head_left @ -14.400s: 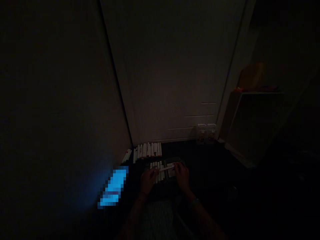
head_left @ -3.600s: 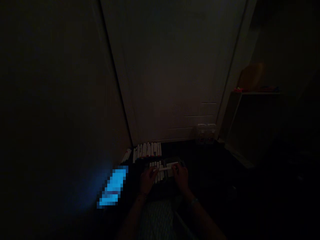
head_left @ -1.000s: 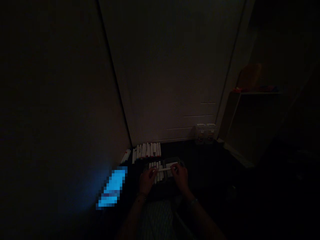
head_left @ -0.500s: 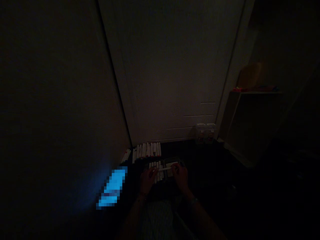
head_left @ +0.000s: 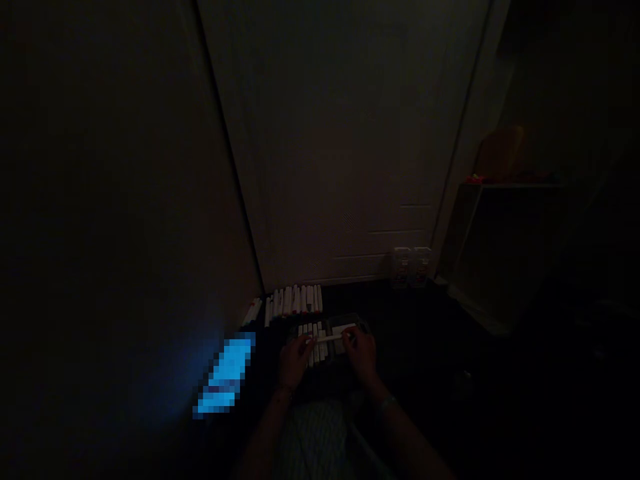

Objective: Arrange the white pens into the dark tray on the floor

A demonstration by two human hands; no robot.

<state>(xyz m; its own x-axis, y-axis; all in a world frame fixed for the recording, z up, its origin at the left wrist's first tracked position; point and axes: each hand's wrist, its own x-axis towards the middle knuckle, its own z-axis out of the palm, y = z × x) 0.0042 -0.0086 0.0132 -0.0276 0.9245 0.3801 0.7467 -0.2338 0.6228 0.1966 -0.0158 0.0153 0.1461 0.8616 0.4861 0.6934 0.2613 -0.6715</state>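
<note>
The scene is very dark. A white marker (head_left: 329, 338) lies level between my two hands. My left hand (head_left: 296, 358) pinches its left end, and my right hand (head_left: 361, 350) pinches its right end. Beneath the hands is a case (head_left: 327, 327) that looks like two open halves. In its left half, several white markers (head_left: 315, 353) lie side by side. The right half holds something pale and flat (head_left: 343, 329), partly covered by my right hand. Beyond the case, a row of white markers (head_left: 293, 300) lies on the dark surface.
A few more markers (head_left: 253, 311) lie by the left wall. Further left glows a blurred blue screen (head_left: 225, 375). Two clear boxes (head_left: 411, 267) stand against the back panel. On the right is a cabinet (head_left: 515, 247) with an orange-brown object (head_left: 500, 152) on top.
Almost nothing differs. Both hands keep the marker level over the case, in nearly the same place.
</note>
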